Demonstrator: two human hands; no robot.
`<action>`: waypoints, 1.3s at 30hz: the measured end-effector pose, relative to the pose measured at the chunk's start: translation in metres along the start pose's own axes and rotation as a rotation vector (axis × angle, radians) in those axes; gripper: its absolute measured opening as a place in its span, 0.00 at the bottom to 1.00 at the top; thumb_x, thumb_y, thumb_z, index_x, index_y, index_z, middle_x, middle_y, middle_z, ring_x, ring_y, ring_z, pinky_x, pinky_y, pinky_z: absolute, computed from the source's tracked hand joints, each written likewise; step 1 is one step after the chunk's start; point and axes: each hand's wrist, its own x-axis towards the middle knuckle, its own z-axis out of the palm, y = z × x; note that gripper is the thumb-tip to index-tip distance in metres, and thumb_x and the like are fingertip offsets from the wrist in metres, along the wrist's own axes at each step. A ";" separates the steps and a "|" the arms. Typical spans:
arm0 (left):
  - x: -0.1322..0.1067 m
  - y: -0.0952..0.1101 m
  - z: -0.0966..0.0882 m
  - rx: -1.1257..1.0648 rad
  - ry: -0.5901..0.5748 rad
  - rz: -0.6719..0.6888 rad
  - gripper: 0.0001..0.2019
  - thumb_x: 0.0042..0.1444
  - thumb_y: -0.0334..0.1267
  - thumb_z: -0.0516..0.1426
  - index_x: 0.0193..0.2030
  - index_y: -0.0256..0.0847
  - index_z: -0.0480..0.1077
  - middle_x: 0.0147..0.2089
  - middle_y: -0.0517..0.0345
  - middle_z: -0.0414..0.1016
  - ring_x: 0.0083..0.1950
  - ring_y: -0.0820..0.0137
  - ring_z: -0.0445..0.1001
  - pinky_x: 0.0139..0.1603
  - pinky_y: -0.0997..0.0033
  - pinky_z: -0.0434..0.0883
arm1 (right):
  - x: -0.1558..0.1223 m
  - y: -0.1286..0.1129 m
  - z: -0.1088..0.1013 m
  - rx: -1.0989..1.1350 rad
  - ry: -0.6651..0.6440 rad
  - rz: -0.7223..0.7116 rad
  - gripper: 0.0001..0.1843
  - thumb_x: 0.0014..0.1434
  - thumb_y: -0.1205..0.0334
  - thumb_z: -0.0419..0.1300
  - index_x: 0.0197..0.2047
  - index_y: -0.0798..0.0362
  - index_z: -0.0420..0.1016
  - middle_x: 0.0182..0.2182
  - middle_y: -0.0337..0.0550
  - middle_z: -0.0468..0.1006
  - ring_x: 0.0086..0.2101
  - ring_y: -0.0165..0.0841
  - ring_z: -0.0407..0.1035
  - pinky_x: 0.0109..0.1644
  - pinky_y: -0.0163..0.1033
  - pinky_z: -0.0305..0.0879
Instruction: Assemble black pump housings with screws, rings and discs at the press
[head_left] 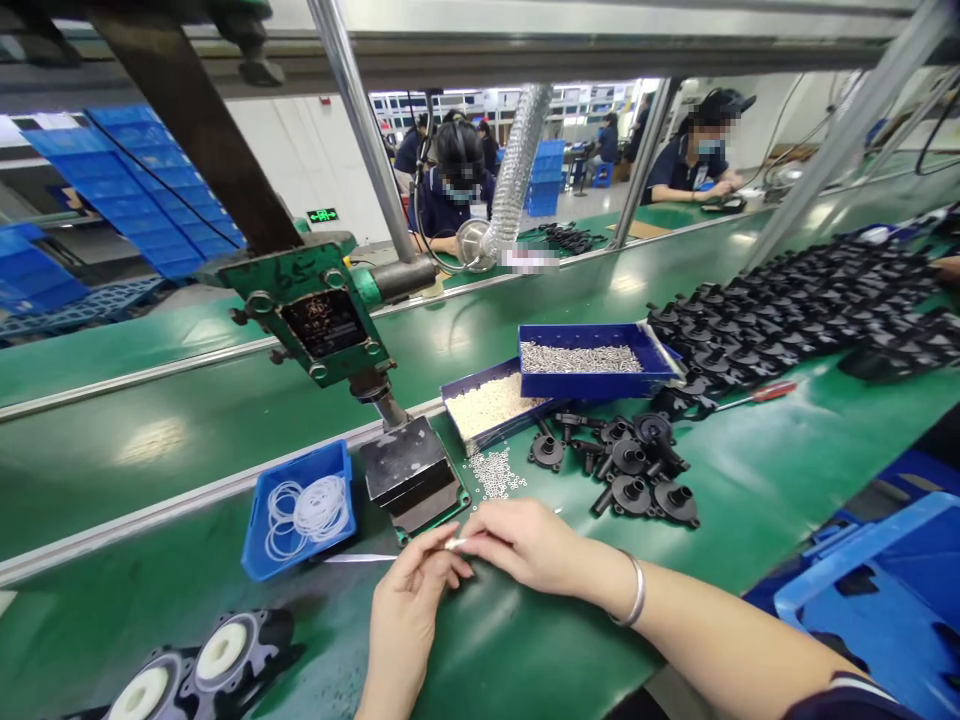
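Observation:
My left hand and my right hand meet fingertip to fingertip above the green bench. A small cream-coloured part shows between them, pinched by both hands; its exact kind is too small to tell. Just beyond the fingers lies a scatter of small pale rings. Behind these stand a bin of small cream pieces and a blue bin of metal pins. The black block beneath the press is close to my left fingertips.
The green press rises at left. Beside it sits a blue tray of white rings. Black housings are piled at right, near a red screwdriver. Two black parts with white discs lie lower left. Masked co-workers face the bench.

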 end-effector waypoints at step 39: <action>-0.013 0.011 0.006 -0.767 -0.033 -0.241 0.19 0.65 0.49 0.56 0.53 0.37 0.75 0.51 0.48 0.79 0.45 0.64 0.78 0.50 0.64 0.74 | 0.003 -0.029 0.011 0.200 0.017 0.173 0.07 0.70 0.61 0.55 0.42 0.51 0.74 0.29 0.37 0.76 0.23 0.25 0.69 0.30 0.31 0.67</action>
